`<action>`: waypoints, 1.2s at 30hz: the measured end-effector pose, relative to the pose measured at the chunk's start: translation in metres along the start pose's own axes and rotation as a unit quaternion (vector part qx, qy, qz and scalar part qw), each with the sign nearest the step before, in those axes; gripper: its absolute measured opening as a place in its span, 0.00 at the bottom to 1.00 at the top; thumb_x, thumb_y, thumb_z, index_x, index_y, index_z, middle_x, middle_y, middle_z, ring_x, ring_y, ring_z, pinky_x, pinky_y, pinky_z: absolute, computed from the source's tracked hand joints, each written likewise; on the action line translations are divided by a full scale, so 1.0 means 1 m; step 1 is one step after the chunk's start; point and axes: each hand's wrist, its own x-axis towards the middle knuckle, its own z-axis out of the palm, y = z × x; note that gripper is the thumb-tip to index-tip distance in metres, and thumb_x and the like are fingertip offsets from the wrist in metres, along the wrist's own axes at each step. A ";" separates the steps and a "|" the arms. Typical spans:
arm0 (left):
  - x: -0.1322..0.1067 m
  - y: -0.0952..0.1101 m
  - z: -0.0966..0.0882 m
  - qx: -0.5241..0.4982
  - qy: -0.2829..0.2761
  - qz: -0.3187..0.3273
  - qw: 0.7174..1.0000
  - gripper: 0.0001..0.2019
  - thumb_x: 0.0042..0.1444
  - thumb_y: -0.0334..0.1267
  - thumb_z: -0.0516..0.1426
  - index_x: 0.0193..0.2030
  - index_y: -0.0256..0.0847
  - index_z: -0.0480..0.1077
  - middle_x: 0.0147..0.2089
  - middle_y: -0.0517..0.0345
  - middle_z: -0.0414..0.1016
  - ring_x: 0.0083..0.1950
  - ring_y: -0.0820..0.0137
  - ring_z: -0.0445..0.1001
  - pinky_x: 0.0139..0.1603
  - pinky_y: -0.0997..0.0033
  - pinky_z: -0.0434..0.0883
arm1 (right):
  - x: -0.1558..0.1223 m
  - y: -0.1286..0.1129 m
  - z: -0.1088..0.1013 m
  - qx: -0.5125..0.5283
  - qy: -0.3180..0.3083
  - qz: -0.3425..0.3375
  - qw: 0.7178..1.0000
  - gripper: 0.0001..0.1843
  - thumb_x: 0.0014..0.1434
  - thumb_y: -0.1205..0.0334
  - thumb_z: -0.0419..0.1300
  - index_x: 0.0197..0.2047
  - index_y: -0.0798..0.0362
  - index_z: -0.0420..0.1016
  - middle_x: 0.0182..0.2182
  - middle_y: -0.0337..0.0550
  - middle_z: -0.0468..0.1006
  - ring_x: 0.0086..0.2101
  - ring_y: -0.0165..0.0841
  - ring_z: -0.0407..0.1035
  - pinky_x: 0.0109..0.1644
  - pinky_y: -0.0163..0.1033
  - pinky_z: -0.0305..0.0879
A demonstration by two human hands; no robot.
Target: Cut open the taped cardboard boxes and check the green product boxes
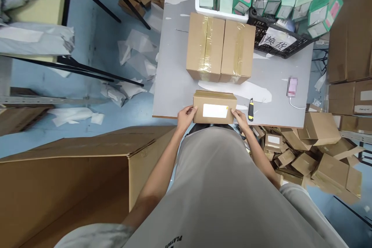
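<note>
Labelled carton (215, 99) at near edge of desk (174, 66), long axis parallel to that edge, lying between hands: left hand (186, 118) gripping left end, right hand (240, 119) gripping right; neither nearer.

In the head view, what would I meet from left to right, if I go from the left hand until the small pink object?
Left hand → small cardboard box → right hand → black-and-yellow cutter → small pink object
</note>
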 end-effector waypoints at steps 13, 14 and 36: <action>0.004 -0.045 -0.008 0.026 -0.015 -0.040 0.999 0.20 0.62 0.48 0.63 0.54 0.39 0.86 0.63 0.38 0.87 0.65 0.48 0.84 0.76 0.43 0.73 | -0.002 0.035 -0.006 -0.030 0.031 0.065 0.997 0.29 0.59 0.40 0.66 0.50 0.55 0.90 0.54 0.57 0.91 0.55 0.50 0.84 0.70 0.59 0.74; 0.002 -0.049 -0.009 0.030 -0.018 -0.043 0.998 0.19 0.59 0.45 0.65 0.53 0.40 0.86 0.61 0.39 0.88 0.65 0.48 0.85 0.76 0.42 0.73 | -0.004 0.037 -0.006 -0.032 0.023 0.064 0.997 0.27 0.57 0.43 0.68 0.50 0.54 0.90 0.53 0.55 0.92 0.54 0.49 0.84 0.69 0.58 0.75; -0.001 0.002 -0.018 0.055 0.016 0.052 0.997 0.22 0.65 0.54 0.69 0.56 0.40 0.87 0.54 0.45 0.89 0.53 0.53 0.87 0.65 0.51 0.82 | 0.017 -0.019 -0.004 -0.071 0.072 -0.068 0.993 0.35 0.57 0.25 0.73 0.47 0.50 0.94 0.46 0.50 0.92 0.50 0.52 0.84 0.65 0.58 0.79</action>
